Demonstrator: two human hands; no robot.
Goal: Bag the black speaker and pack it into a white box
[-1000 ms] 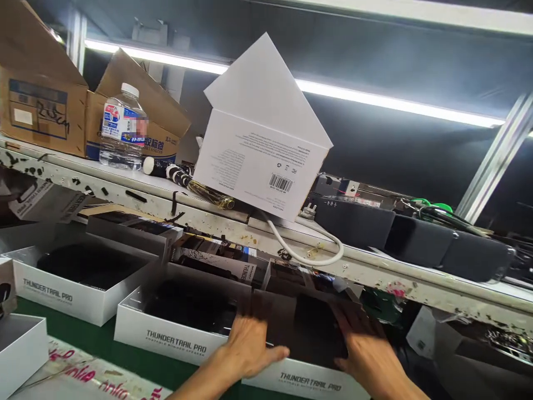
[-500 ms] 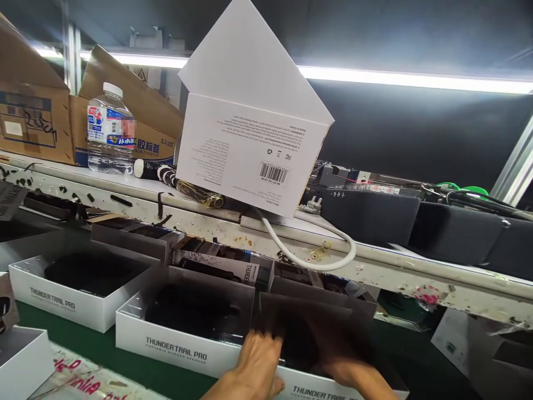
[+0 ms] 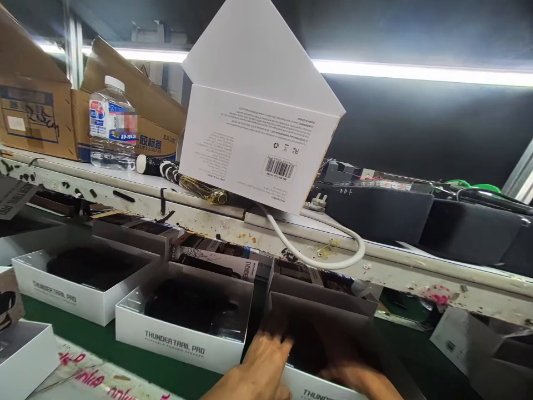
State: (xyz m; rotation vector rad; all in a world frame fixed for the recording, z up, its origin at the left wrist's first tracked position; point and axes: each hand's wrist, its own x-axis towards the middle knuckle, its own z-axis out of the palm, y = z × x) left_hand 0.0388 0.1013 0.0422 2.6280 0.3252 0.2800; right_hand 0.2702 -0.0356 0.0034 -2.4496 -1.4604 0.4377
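Note:
A white speaker box (image 3: 333, 389) marked "THUNDER TRAIL" lies open in front of me, with a dark item (image 3: 306, 347) in its shadowed inside. My left hand (image 3: 266, 358) grips the box at its near left corner, fingers over the wall and thumb outside. Reaching over the right part of the box, my right hand (image 3: 353, 372) has its fingers blurred in shadow. Just left stands another open box (image 3: 179, 347) with a black speaker (image 3: 187, 305) in it.
More open boxes (image 3: 62, 297) stand on the green surface (image 3: 166, 369). Above runs a shelf edge (image 3: 208, 219) with a hanging white cable (image 3: 333, 264), an upright white carton (image 3: 250, 139), a water bottle (image 3: 112, 125), cardboard boxes (image 3: 37, 116) and black speakers (image 3: 378, 216).
The box under my hands has shifted right and turned slightly, so a green gap shows beside its left neighbour. Both hands stay at it. The whole view has moved a little.

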